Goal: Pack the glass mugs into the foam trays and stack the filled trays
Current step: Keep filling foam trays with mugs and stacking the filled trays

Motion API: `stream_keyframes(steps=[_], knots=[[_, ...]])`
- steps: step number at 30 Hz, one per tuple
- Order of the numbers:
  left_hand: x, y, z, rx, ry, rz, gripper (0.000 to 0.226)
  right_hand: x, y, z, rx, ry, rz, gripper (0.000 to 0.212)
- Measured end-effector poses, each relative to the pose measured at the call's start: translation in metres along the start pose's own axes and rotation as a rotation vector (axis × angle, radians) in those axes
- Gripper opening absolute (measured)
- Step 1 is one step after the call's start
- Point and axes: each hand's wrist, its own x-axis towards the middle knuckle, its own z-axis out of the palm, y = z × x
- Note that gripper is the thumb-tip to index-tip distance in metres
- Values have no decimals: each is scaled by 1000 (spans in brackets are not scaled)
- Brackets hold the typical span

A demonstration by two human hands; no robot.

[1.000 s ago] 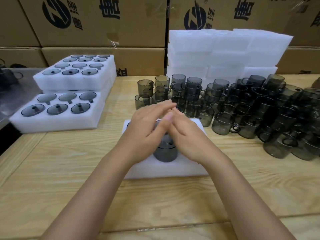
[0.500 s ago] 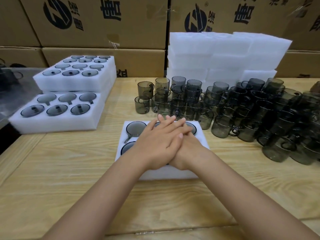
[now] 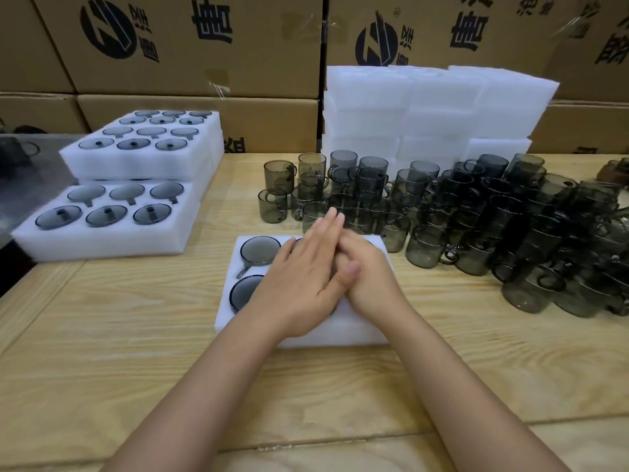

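The mug that was standing proud a second ago is sinking out of sight, so another pocket is filling. The left hand (image 3: 306,277) is pressing flat, grasping nothing, over the right hand (image 3: 371,284), whose grip I cannot tell, on the central foam tray (image 3: 340,330). Loose mugs (image 3: 425,247) are waiting at two o'clock.

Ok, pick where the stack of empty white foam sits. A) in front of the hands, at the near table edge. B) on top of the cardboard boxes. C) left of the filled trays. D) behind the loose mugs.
D: the empty foam stack stands at the back of the table behind the loose mugs, in front of the cardboard boxes.
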Motion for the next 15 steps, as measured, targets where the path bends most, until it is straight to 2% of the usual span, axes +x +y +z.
stream_keyframes(steps=[1,3,5,9,12,15], knots=[[1,-1,0,67,-59,-24,87,3,2,-6,32,154,56,30],[2,-1,2,218,-181,-68,104,8,9,-25,-63,430,123,31],[3,1,2,287,-252,-100,114,10,21,-49,-282,525,162,28],[6,4,1,337,-307,-138,119,5,52,-81,-690,371,386,34],[7,4,-1,329,-324,-151,118,3,59,-83,-805,281,455,38],[8,4,-2,280,-337,-167,115,1,61,-81,-909,236,445,30]])
